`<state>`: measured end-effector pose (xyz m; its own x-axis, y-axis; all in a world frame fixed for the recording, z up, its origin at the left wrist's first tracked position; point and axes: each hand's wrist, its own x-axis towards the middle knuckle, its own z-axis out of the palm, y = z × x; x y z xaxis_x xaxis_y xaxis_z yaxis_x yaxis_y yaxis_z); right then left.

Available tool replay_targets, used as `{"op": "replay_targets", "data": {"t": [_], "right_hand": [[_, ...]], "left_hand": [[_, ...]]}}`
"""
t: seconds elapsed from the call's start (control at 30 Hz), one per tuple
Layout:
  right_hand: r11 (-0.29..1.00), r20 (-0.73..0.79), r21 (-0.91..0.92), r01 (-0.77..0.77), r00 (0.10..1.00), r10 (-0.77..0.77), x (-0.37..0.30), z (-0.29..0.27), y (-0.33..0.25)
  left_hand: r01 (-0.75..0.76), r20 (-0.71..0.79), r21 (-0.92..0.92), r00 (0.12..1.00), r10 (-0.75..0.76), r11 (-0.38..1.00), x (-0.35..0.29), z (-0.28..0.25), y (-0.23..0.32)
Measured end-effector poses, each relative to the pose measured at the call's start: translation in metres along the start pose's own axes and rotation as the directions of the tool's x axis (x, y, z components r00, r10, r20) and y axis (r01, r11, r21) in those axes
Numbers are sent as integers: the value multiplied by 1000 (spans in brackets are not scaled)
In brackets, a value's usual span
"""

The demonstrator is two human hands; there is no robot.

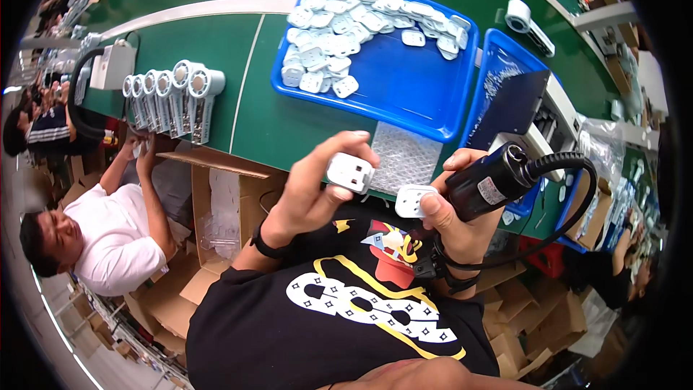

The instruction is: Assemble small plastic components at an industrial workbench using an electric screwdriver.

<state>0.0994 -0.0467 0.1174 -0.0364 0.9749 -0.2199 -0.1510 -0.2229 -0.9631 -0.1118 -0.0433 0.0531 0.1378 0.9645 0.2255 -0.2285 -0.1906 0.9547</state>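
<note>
My left hand (302, 195) pinches a small white rounded plastic housing (349, 173) between thumb and fingers, its face with rectangular openings turned toward me. My right hand (465, 230) holds a flat white plastic cover (411, 202) with several small holes between thumb and fingertips. The same hand cradles a black cylindrical power tool (489, 182), which looks like an electric screwdriver with a ribbed cable; its tip is hidden. The two white pieces are apart, above the table's near edge. Beyond them, many similar white pieces (325, 36) lie in a blue tray (404, 97).
Bubble wrap (406, 159) lies beside the tray. To the right stand another blue tray (498, 65) and a box-shaped machine (552, 119). Several handheld fans (173, 90) line up at left. A person in a white shirt (119, 235) sits left, near open cardboard boxes (170, 296).
</note>
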Motion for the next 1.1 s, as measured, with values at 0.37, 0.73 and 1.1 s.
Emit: {"op": "replay_targets", "data": {"t": [0.37,0.73,1.1], "right_hand": [[862,-55,-462,207,964,-261,-37,-59,64],[784,-499,-283,553,613,-612,24,-105,-11],[663,-133,209,719,692,-709,-21,-65,-50]], "left_hand": [[-325,465,199,862,202,925,25,81,-49],[-66,366,110,930,21,992,19,91,-68],[-160,360,124,927,106,979,24,99,-73]]}}
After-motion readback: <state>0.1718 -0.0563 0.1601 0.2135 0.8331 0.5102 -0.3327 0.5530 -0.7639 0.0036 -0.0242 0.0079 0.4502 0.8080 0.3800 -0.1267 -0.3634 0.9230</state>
